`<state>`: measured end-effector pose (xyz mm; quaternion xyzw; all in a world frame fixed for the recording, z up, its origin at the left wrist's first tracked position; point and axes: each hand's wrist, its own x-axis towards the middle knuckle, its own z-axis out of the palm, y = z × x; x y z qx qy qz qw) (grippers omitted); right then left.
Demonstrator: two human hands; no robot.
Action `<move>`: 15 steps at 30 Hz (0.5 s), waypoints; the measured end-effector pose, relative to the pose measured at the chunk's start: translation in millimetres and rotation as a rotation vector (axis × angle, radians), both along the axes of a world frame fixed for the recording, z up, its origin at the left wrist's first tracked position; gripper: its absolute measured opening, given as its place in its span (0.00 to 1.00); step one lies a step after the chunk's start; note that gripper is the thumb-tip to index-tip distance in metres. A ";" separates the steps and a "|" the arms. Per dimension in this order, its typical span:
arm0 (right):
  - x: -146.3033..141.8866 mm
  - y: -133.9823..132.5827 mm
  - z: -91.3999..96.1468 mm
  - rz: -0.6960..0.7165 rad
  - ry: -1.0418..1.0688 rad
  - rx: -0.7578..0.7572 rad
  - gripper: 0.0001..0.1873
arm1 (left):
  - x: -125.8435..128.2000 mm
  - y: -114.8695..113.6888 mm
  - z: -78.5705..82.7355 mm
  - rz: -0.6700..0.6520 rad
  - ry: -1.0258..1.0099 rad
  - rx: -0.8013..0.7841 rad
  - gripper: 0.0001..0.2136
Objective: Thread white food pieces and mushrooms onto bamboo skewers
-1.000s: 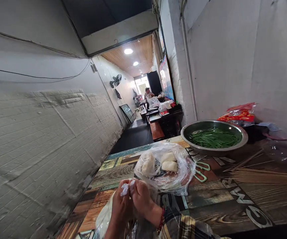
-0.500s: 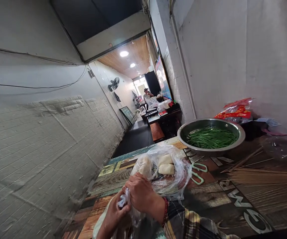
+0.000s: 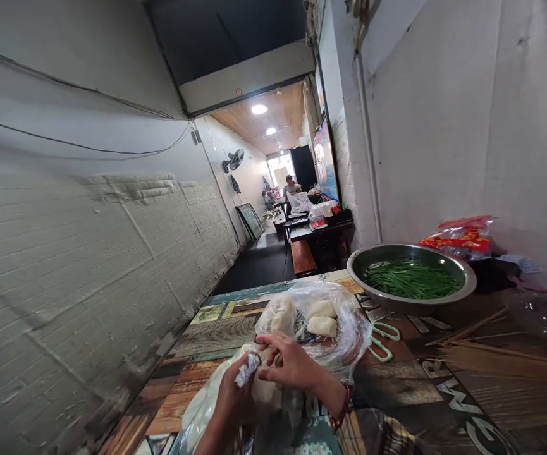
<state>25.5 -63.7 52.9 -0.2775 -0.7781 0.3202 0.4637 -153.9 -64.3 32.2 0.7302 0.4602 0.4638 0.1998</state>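
Centrally, at the near edge: left hand (image 3: 235, 392), closed around a crumpled whitish plastic bunch (image 3: 247, 370), which juts up past the thumb. Right hand (image 3: 296, 363), just beside it, loosely open, fingers bent and thumb parted from them; whether it touches the bunch cannot be told. On the right wrist, one dark-red beaded bracelet (image 3: 342, 407); above it, a dark plaid sleeve (image 3: 380, 433).

Beneath and left of the hands: one clear plastic bag with pale contents (image 3: 202, 401), partly hidden by the left forearm.

Beyond the hands: one spread, wrinkled clear plastic wrapping (image 3: 349, 328), bearing two pale, dough-like blocks (image 3: 323, 318), one behind the other; a further pale lump (image 3: 280, 314) to their left, seen through plastic.

Right of the wrapping, near its edge: one pair of pale-green looped handles (image 3: 382, 341).

Farther right: one round steel basin (image 3: 468, 284) holding long green leaves (image 3: 410, 278); thin brown sticks (image 3: 515, 363), bundled, nearer the viewer; red-printed packaging (image 3: 463, 235) behind the basin.

Support: tabletop with multicoloured wood-plank print (image 3: 226, 335).
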 end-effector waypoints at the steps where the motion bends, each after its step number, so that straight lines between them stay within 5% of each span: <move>1: -2.2 1.4 -7.5 0.000 -0.007 -0.026 0.29 | 1.7 -2.0 0.0 0.013 -0.035 0.005 0.16; 6: -36.5 2.4 -47.7 -0.155 -0.018 0.010 0.04 | 9.8 -10.2 0.4 0.093 -0.191 0.010 0.19; 11: -46.6 -11.7 -55.5 -0.273 0.096 -0.023 0.18 | 10.7 -16.9 4.9 0.120 -0.200 0.053 0.17; 15: -33.9 -18.1 -47.0 -0.140 0.175 -0.065 0.20 | 8.6 -17.4 0.5 0.113 -0.295 0.013 0.18</move>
